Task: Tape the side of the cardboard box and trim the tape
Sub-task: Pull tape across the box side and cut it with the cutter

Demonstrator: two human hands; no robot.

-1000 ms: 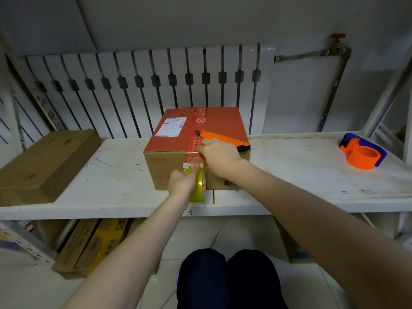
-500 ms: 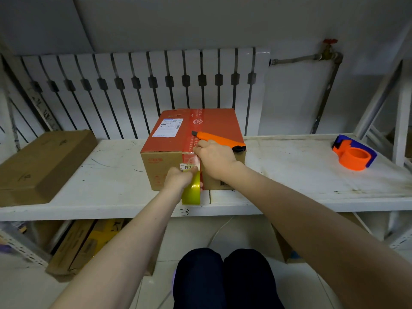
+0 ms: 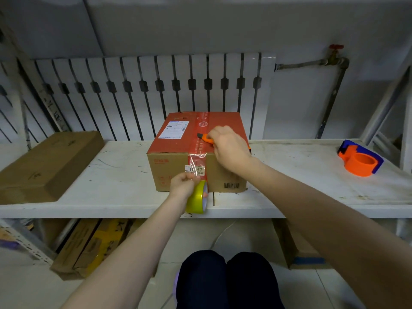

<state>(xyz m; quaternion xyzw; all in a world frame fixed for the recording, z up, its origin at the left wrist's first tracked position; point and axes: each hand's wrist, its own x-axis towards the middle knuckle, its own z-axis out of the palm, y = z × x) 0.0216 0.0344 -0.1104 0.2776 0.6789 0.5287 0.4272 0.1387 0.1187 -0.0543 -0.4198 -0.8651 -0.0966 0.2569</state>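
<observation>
The cardboard box (image 3: 196,152) is seen in the head view near the middle of a white shelf (image 3: 289,192), with its red top facing up and its brown front side turned to the person. A strip of clear tape (image 3: 197,162) is laid over the front top edge and down the front side, across a small white label. The left hand (image 3: 183,184) is placed low at the front of the box, and its fingers are closed around a yellow tape roll (image 3: 197,198), which is held on edge just above the shelf. The right hand (image 3: 229,144) is rested on the top front edge of the box, and its fingers are clenched around an orange utility knife (image 3: 206,137), whose tip is pointed left over the red top. A flat brown box (image 3: 44,163) is placed at the left, and an orange tape dispenser (image 3: 360,161) is placed far at the right.
</observation>
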